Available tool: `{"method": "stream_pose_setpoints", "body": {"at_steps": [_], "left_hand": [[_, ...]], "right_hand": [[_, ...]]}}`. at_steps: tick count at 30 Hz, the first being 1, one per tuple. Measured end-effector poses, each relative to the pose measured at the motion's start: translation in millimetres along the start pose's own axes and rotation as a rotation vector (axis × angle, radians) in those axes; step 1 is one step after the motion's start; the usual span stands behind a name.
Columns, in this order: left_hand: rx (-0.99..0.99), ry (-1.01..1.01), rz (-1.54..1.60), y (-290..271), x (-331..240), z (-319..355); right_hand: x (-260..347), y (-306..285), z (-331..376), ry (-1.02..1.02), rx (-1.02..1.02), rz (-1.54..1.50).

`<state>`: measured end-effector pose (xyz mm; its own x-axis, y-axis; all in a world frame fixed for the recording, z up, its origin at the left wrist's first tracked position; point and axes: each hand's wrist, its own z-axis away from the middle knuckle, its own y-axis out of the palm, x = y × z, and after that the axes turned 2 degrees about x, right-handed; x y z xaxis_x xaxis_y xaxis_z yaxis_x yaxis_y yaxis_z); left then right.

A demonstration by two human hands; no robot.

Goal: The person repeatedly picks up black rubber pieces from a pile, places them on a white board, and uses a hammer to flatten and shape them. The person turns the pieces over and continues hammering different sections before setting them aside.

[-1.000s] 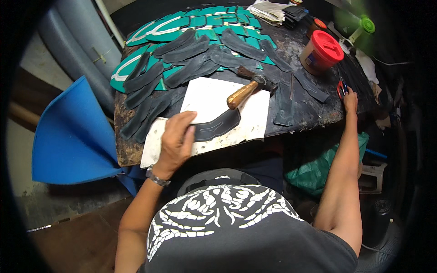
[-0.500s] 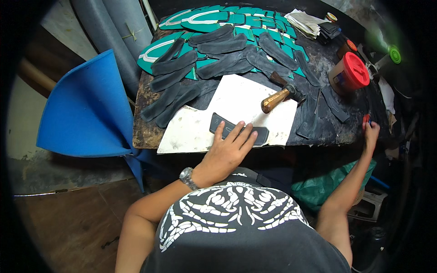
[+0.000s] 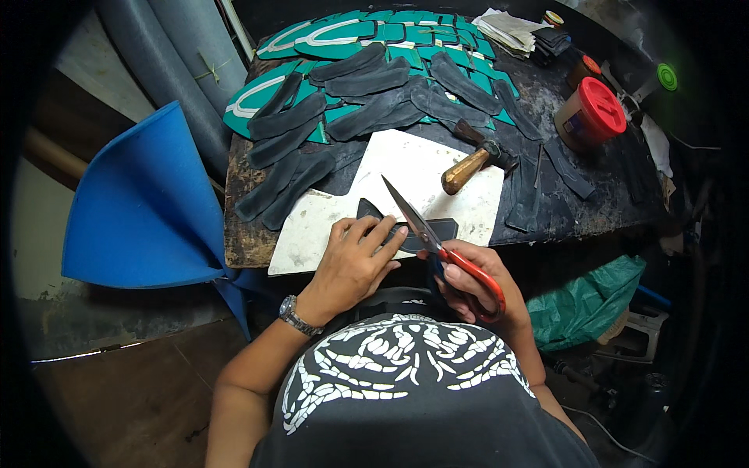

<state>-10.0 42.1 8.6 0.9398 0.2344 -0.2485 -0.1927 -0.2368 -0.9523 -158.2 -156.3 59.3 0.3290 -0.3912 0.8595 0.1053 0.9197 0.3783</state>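
Left hand (image 3: 355,261) presses flat, fingers spread, on a dark cut piece (image 3: 406,232) lying on the white board (image 3: 437,168) at the table's near edge. Right hand (image 3: 468,281) grips red-handled scissors (image 3: 437,242), blades shut, tip pointing over the board beside a wooden-handled hammer (image 3: 476,160).

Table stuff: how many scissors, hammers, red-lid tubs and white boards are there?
Scissors, in the right hand: 1
Hammer with a wooden handle: 1
Red-lid tub: 1
White board, with the left hand pressing a dark piece on it: 1
Total: 4
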Motion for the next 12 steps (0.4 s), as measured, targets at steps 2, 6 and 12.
{"method": "stream_pose_setpoints", "body": {"at_steps": [2, 6, 12], "left_hand": [[-0.054, -0.028, 0.087, -2, -1, -1], [-0.107, -0.006, 0.163, 0, -9, -15], [-0.011, 0.079, 0.1, -2, -3, -20]], "right_hand": [[0, 2, -7, 0.013, 0.003, -0.051], [-7, -6, -14, -0.041, 0.046, -0.222], [-17, -17, -14, -0.046, 0.037, -0.347]]}}
